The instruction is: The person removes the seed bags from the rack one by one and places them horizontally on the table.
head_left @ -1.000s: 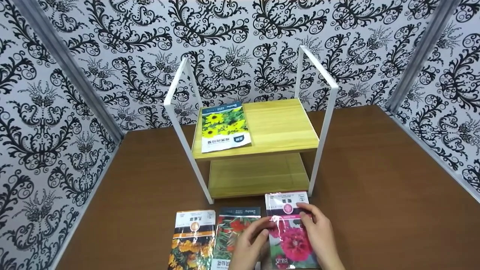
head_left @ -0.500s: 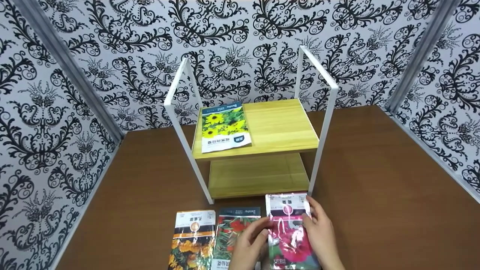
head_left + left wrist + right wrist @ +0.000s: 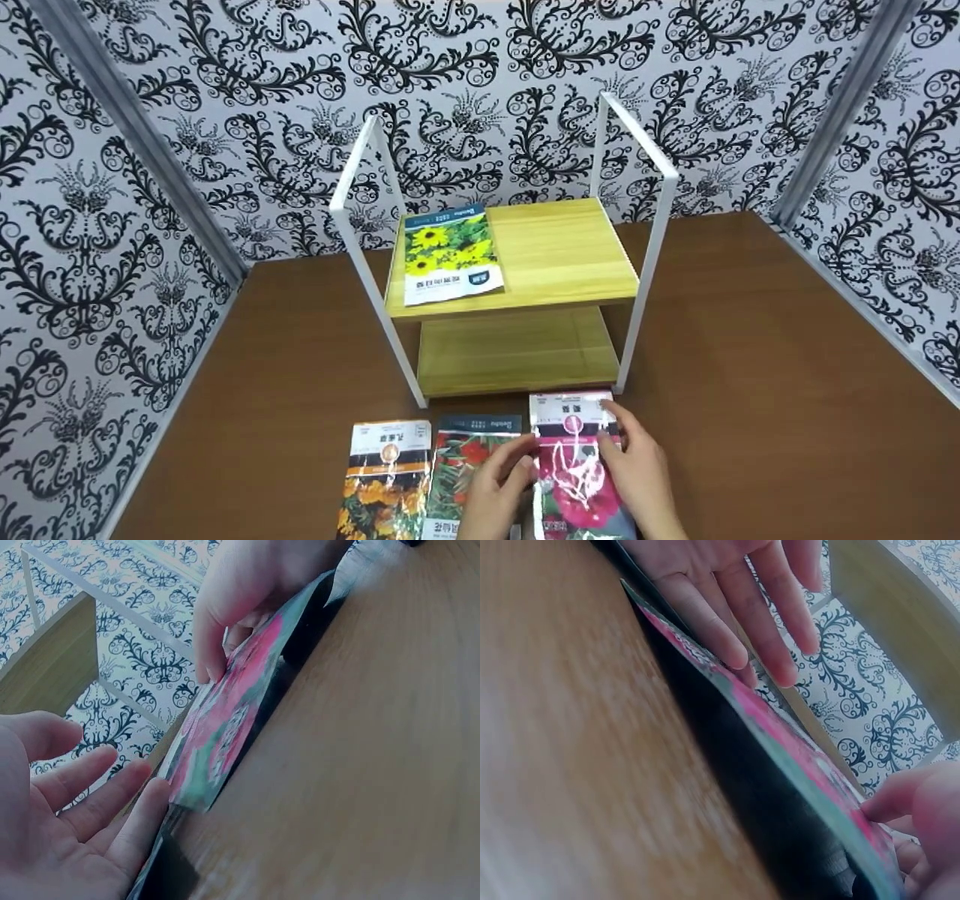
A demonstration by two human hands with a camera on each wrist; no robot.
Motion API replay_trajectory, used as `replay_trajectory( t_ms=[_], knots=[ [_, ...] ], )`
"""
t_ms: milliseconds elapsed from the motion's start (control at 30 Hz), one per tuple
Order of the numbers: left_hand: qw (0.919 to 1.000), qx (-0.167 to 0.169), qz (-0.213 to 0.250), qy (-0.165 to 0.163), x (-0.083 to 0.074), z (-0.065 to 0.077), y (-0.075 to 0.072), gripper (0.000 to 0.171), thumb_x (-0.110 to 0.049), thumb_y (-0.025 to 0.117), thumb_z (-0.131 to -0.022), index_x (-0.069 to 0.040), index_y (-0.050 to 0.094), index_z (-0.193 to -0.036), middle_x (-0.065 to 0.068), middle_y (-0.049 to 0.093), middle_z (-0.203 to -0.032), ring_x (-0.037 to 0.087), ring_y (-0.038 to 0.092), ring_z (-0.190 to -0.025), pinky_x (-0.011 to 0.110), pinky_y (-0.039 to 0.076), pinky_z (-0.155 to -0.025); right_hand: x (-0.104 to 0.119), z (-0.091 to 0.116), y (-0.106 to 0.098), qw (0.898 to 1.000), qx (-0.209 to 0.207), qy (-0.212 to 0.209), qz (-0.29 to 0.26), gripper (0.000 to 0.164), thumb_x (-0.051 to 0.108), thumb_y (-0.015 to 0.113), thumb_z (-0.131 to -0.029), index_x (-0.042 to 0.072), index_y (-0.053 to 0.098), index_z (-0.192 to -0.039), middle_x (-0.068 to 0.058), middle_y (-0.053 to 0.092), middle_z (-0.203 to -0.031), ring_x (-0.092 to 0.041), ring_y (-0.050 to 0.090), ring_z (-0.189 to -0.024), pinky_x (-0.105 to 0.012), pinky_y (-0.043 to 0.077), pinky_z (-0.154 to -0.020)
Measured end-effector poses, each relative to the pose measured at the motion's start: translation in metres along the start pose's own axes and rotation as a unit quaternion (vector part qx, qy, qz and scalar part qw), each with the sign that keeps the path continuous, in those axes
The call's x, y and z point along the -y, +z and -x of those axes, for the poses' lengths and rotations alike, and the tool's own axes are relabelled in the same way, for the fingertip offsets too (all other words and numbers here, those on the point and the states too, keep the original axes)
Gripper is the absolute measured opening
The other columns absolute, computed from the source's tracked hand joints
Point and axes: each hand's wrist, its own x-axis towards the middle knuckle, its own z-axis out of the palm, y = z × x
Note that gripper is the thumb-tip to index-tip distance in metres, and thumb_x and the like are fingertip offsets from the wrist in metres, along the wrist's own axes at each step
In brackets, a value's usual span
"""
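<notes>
A seed packet (image 3: 574, 487) with a pink flower picture lies in front of the shelf's right side in the head view. My right hand (image 3: 641, 472) pinches its right edge, thumb on top and fingers beneath. That edge is raised off the table in the right wrist view, with a dark gap below the packet (image 3: 780, 735). My left hand (image 3: 499, 487) is at the packet's left edge, its fingers relaxed and spread in the left wrist view; I cannot tell whether they touch it. Under the left hand lies a red-flower seed packet (image 3: 476, 450), partly covered.
Left of it lies an orange-flower seed packet (image 3: 386, 480). A two-tier wooden shelf (image 3: 562, 251) with white metal legs stands behind, with a yellow-flower seed packet (image 3: 450, 255) on its upper tier at the left. All stand on a brown table (image 3: 750, 360) before patterned walls.
My right fingers have shifted from lying over the pink-flower packet to gripping its right edge. The packet has slid slightly toward me and its glare has changed. My left hand barely moves.
</notes>
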Motion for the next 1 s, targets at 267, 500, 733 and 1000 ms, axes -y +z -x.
replay_trajectory(
  t_ms=[267, 500, 733, 1000],
  knots=[
    [0.9998, -0.007, -0.008, 0.015, -0.0031, 0.0006, 0.0015, 0.035, -0.017, 0.049, -0.093, -0.001, 0.050, -0.124, 0.015, 0.051, -0.124, 0.025, 0.049, -0.113, 0.026, 0.044, -0.086, -0.0028, 0.0012, 0.0021, 0.998, -0.013, -0.035, 0.044, 0.037, 0.017, 0.067, -0.075, 0.018, 0.062, -0.112, 0.000, 0.056, -0.111, -0.025, 0.053, -0.102, -0.042, 0.040, -0.082],
    [0.9995, -0.014, -0.015, 0.023, -0.0020, 0.0007, 0.0019, 0.034, -0.015, 0.050, -0.092, -0.002, 0.051, -0.123, 0.014, 0.052, -0.123, 0.023, 0.051, -0.111, 0.022, 0.043, -0.087, -0.0020, 0.0019, 0.0040, 0.997, -0.015, -0.049, 0.064, 0.038, 0.016, 0.068, -0.073, 0.019, 0.063, -0.111, 0.001, 0.053, -0.111, -0.024, 0.053, -0.101, -0.043, 0.041, -0.080],
    [0.9994, -0.013, -0.018, 0.026, -0.0019, 0.0005, 0.0012, 0.034, -0.016, 0.050, -0.091, -0.002, 0.051, -0.123, 0.015, 0.051, -0.124, 0.024, 0.048, -0.113, 0.021, 0.042, -0.087, 0.0004, 0.0034, 0.0037, 0.996, -0.010, -0.047, 0.074, 0.043, 0.017, 0.068, -0.072, 0.019, 0.061, -0.115, 0.000, 0.050, -0.114, -0.025, 0.054, -0.099, -0.044, 0.042, -0.078],
    [0.9996, -0.008, -0.018, 0.020, -0.0051, 0.0008, 0.0024, 0.035, -0.017, 0.051, -0.091, -0.006, 0.051, -0.124, 0.013, 0.049, -0.127, 0.025, 0.046, -0.116, 0.024, 0.041, -0.089, 0.0015, 0.0037, 0.0032, 0.996, -0.007, -0.035, 0.078, 0.048, 0.022, 0.070, -0.074, 0.019, 0.057, -0.119, -0.001, 0.045, -0.116, -0.024, 0.053, -0.096, -0.042, 0.042, -0.075]
  ],
)
